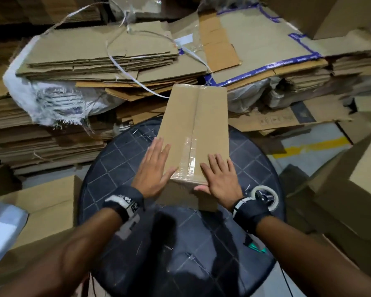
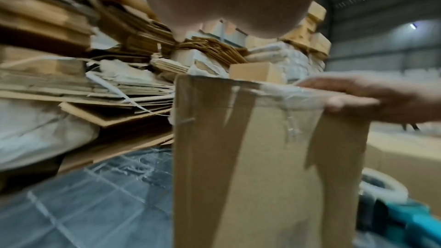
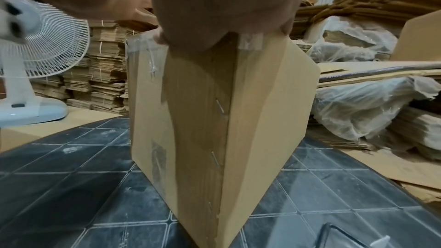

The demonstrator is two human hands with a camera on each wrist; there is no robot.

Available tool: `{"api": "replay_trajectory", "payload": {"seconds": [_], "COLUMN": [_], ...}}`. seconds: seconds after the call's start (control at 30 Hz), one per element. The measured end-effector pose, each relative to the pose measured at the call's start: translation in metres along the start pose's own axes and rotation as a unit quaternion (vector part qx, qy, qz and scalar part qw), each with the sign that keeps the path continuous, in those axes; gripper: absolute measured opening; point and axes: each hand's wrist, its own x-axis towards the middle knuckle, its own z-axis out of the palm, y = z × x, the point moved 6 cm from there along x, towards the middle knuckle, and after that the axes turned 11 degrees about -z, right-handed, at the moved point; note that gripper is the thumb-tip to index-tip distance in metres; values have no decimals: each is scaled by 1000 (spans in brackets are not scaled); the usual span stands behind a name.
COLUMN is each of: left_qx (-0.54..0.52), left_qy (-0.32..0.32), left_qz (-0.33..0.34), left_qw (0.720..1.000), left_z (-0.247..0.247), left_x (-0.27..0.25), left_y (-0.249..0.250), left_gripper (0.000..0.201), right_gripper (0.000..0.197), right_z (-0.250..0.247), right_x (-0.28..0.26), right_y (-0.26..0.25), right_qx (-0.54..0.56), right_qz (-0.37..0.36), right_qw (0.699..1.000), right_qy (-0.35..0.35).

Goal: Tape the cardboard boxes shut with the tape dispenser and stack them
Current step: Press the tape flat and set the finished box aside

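Note:
A closed cardboard box (image 1: 193, 125) stands on a dark round table (image 1: 116, 168). Clear tape (image 1: 189, 157) covers the near end of its top seam and folds down over the near face (image 2: 281, 101). My left hand (image 1: 156, 168) lies flat with straight fingers on the box's near left corner. My right hand (image 1: 221, 174) presses flat on the near right corner, thumb over the near edge. The tape dispenser (image 1: 263, 198) lies on the table just behind my right wrist, teal handle (image 2: 401, 214) toward me. In the right wrist view the box (image 3: 262, 120) shows a stapled corner.
Stacks of flattened cardboard (image 1: 94, 56) and a torn white sack (image 1: 51, 99) crowd the far side of the table. Assembled boxes stand at the left (image 1: 47, 206) and right (image 1: 351, 189). A white fan (image 3: 35, 54) stands to the left.

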Motion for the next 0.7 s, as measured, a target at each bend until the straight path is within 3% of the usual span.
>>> {"api": "replay_trajectory", "payload": {"seconds": [0.1,0.17,0.2,0.3,0.43,0.47,0.5,0.53,0.7], "left_qx": [122,169,183,194,196,198,201,202,195], "left_qy": [-125,-167,-175,-169,-162,-161,-160,-159,-144], "left_qz": [102,140,144,143,151,150,151,154,164], "left_qw": [979,961,957,956,955,955,955,954,956], "left_z": [20,34,39,46,51,52,54,55,51], "left_x": [24,28,28,27,29,30,32,33,31], "left_y": [5,6,5,1,-3,-4,-4,-4,0], "left_gripper": [92,96,98,100,98,100,102,104,113], "right_gripper": [83,72,70,71,69,65,58,51,61], "right_z": [-5,-9,-9,2,12,12,12,14,20], "right_x": [-4,-9,-13,-25,-36,-37,-37,-37,-40], "right_y": [1,6,10,11,4,4,5,5,1], "right_qx": [29,127,198,359,415,405,389,376,364], "right_qz": [25,114,177,336,532,550,549,536,468], "right_qw": [999,983,958,818,537,491,475,480,558], "right_qy": [27,71,111,299,506,541,567,584,580]}}
